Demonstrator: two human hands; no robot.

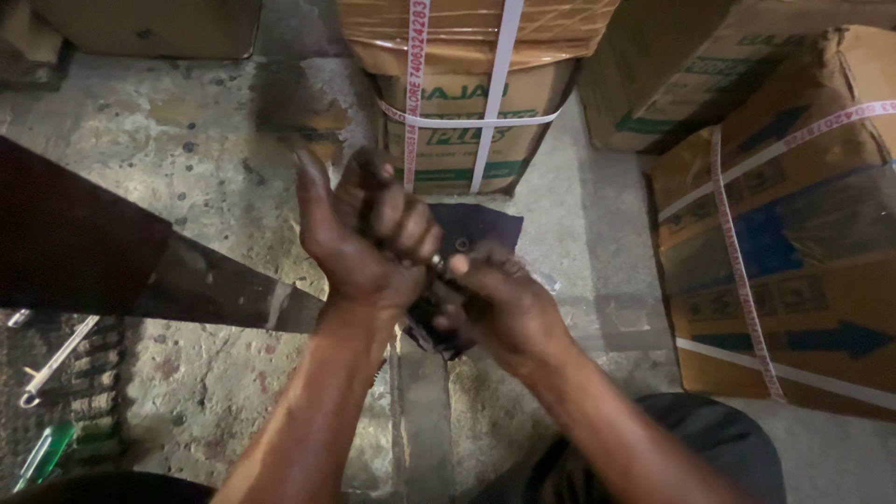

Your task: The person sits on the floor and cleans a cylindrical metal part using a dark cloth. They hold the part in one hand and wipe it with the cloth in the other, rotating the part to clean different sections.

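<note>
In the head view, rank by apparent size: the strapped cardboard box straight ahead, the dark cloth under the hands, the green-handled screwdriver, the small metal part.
1. Strapped cardboard box, largest.
2. Dark cloth, partly hidden by the hands, so only roughly placed.
3. Green-handled screwdriver, cut by the frame edge.
4. Small metal part, pinched between both hands, smallest.

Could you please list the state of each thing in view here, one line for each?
left hand: closed in a fist around a small metal part.
right hand: fingers pinched at the same small part, touching the left hand.
dark cloth: lying on the floor under the hands.
strapped carton: shut, bound with white straps.
taped carton: shut, tape around it.
green-handled screwdriver: lying unused at left.
</note>
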